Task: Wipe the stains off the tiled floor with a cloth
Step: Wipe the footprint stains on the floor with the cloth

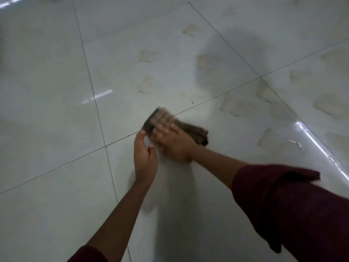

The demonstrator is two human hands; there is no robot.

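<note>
A folded brown and tan checked cloth (164, 120) lies flat on the glossy white tiled floor (56, 110), across a dark grout line. My right hand (174, 142) presses down on the cloth's near part, palm flat; it is blurred by motion. My left hand (144, 157) hovers just left of it, fingers curved and apart, holding nothing, its fingertips close to the cloth's left edge. Pale beige stains (148, 86) mark the tiles beyond the cloth, with more stains (236, 106) to the right.
Dark grout lines (90, 82) cross the floor. Further beige stains lie at the far centre (190, 30) and far right (332, 104). A bright light reflection (321, 148) streaks the tile at right. Dark red sleeves cover both forearms.
</note>
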